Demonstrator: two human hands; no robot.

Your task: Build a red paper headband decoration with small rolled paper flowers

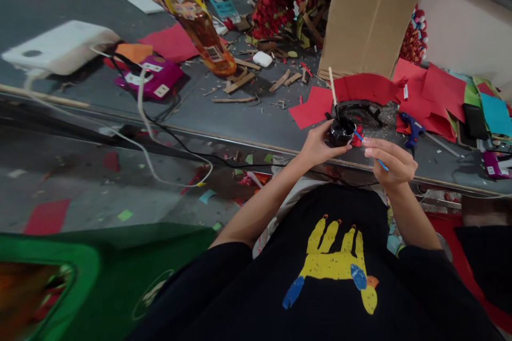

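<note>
My left hand [318,145] is wrapped round a small black jar [340,136] near the table's front edge. A pale wooden stick [333,85] stands up out of the jar. In my right hand [394,162] I pinch a thin blue-handled paintbrush [383,165], its front end at the jar's mouth. Just behind the jar lies a black curved piece [362,107], by red paper [314,108]. A dark blue glue gun [412,129] rests to the right of my right hand.
A tall cardboard piece [366,16] stands at the back, beside red flower-like decorations [274,2]. Left are a bottle of amber liquid [200,32], a purple power strip [156,79] and a white box [66,45]. Cables hang over the table edge. A green chair [160,250] is at lower left.
</note>
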